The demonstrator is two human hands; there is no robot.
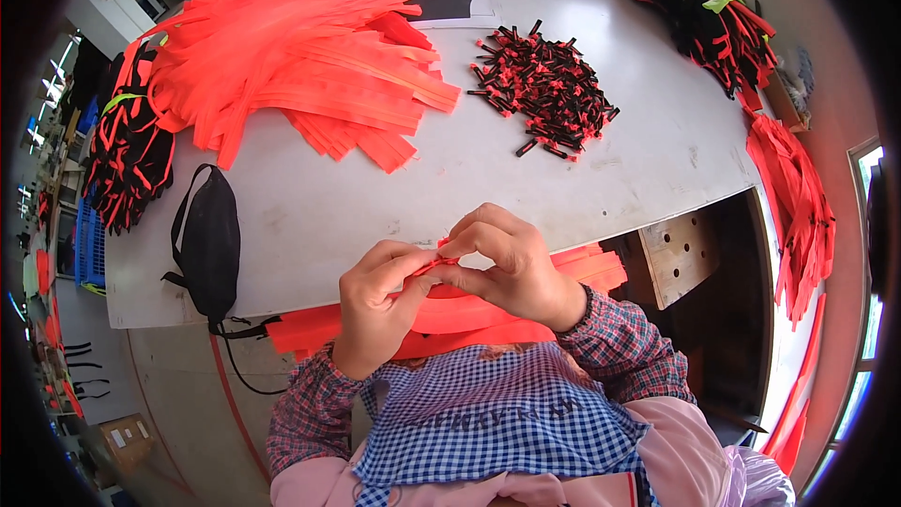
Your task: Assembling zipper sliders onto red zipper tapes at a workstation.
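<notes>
Your two hands meet in front of your torso, just at the near edge of the white desk (366, 225). Your left hand (377, 299) pinches an orange fabric piece (430, 267) between thumb and fingers; your right hand (514, 258) pinches the same piece from the other side, with its fingertips close to those of the left. The piece lies between the two sets of fingertips and is mostly covered by them; it appears to be the end of a tape, but its exact form cannot be confirmed.

Directly below your hands, orange fabric tapes (481, 315) lie crosswise over your lap, above the blue checked apron (469, 422). Their right-hand ends extend past your right wrist.

On the desk, well beyond your hands, locate the large heap of orange tapes (310, 61) at far left and the pile of small black-and-orange tabs (544, 94) to its right. A black pouch (210, 244) rests at the left, near the desk edge. A tied black-and-orange bundle (699, 19) occupies the far right corner.
</notes>
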